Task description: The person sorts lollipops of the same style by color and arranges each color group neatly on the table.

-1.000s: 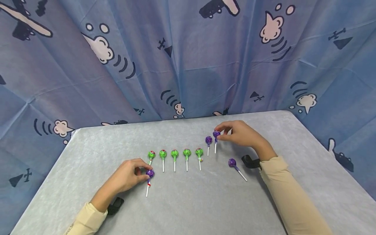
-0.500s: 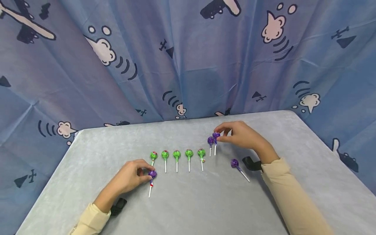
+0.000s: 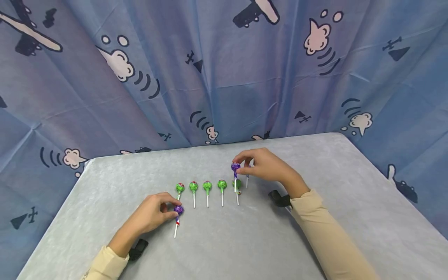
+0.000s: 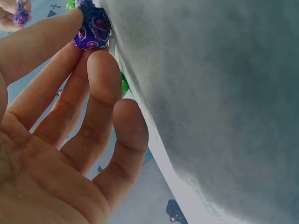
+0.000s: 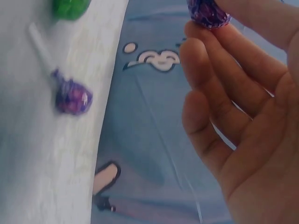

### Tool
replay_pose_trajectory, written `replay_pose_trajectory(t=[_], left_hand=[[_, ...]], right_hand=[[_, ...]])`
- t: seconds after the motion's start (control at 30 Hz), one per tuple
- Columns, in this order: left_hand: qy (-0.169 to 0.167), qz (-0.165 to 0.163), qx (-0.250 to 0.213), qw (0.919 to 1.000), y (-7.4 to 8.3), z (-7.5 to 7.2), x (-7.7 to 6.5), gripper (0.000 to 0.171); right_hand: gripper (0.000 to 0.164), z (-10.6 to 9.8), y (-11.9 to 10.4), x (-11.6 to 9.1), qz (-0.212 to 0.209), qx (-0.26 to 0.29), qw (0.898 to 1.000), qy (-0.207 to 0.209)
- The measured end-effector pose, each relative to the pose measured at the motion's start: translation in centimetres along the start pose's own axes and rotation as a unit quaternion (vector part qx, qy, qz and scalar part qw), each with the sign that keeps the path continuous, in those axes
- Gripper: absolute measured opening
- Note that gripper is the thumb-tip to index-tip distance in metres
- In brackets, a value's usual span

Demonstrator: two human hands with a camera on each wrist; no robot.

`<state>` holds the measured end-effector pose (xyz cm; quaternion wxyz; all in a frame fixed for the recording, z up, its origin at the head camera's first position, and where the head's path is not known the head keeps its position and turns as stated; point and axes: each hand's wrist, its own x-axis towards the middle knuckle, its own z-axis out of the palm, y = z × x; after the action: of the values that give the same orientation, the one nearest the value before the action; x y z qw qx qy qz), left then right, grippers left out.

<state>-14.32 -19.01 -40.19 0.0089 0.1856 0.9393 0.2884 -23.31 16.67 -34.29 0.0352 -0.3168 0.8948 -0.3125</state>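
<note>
My left hand (image 3: 154, 214) pinches the purple head of a lollipop (image 3: 178, 210), its white stick pointing toward me, just below the leftmost green lollipop (image 3: 180, 188). In the left wrist view the thumb and fingertips press that purple wrapper (image 4: 93, 30). Between thumb and fingers, my right hand (image 3: 267, 166) holds another purple lollipop (image 3: 235, 167). Its stick hangs down in front of the rightmost green lollipop (image 3: 238, 186), overlapping it in the head view. One more purple lollipop (image 5: 74, 99) lies on the table by the right hand, its head mostly covered in the head view.
Several green lollipops (image 3: 207, 186) form a row across the table (image 3: 210, 249), heads away from me. A little of a white stick (image 3: 288, 209) shows beside the right wrist strap (image 3: 280, 199). Behind the table's far edge hangs a blue patterned curtain (image 3: 238, 97).
My right hand has carried its purple lollipop left, past the lying purple one, to the rightmost green lollipop. The right forearm now hides most of the loose purple lollipop. My left hand stays in place.
</note>
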Motion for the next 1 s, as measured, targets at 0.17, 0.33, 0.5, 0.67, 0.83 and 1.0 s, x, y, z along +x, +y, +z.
replay_pose_trajectory(t=[0.17,0.33,0.5,0.67,0.83,1.0], left_hand=[[0.000,0.001,0.003,1.0000,0.0,-0.1,0.0,0.021],[0.005,0.003,0.002,1.0000,0.1,-0.3,0.0,0.021],[0.003,0.006,-0.002,1.0000,0.0,-0.2,0.0,0.021],[0.005,0.009,0.000,0.9999,0.0,0.0,0.1,0.020],[0.004,0.002,-0.001,1.0000,0.0,0.0,0.0,0.021],[0.005,-0.012,-0.005,0.9999,0.1,0.0,0.0,0.021]], right_hand=[[0.027,0.8,-1.4,0.9,-0.007,0.002,1.000,-0.016],[0.026,1.9,-2.8,1.8,-0.017,0.000,0.999,-0.027],[0.026,3.4,-3.7,2.2,-0.033,-0.012,0.999,-0.041],[0.024,4.6,-4.0,2.3,-0.044,-0.025,0.998,-0.040],[0.023,5.6,-4.5,2.6,-0.043,-0.030,0.997,-0.056],[0.023,6.6,-5.0,2.7,-0.041,-0.034,0.996,-0.067]])
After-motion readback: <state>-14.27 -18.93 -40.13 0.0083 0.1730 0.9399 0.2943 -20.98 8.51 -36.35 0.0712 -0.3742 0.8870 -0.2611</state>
